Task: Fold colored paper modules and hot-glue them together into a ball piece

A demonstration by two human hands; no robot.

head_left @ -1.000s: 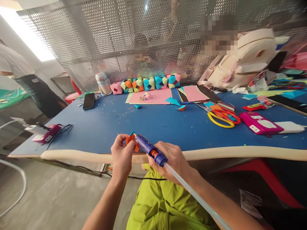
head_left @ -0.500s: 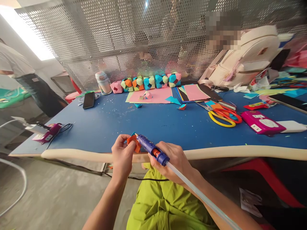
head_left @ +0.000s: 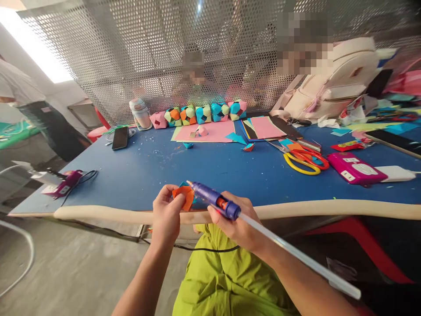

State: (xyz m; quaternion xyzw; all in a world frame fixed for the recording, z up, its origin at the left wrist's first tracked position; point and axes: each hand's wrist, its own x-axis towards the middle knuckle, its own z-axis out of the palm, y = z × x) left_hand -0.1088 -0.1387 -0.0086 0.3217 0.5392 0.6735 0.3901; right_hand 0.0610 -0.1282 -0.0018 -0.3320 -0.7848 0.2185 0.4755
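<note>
Between the thumb and fingers of my left hand [head_left: 167,210] is a folded orange and blue paper piece [head_left: 186,197], over the table's front edge. My right hand [head_left: 238,219] is wrapped round a purple glue gun [head_left: 210,196]. Its nozzle points left and sits just above the folded paper; whether it touches cannot be made out. A long clear glue stick [head_left: 296,248] sticks out of the gun's back end over my right forearm. Along the back of the table stands a row of several folded paper balls [head_left: 203,114] in pink, blue, orange and pale green.
Pink paper sheets [head_left: 213,131] and small folded scraps lie past my hands. Scissors [head_left: 301,162], a magenta power strip [head_left: 357,168] and a backpack [head_left: 335,83] are on the right. On the left are a phone [head_left: 120,138], a bottle [head_left: 140,114] and another power strip [head_left: 64,183].
The glue gun has shifted slightly right and drawn back from the paper, so more of the orange paper shows. My left hand keeps its grip on the paper nearly in place.
</note>
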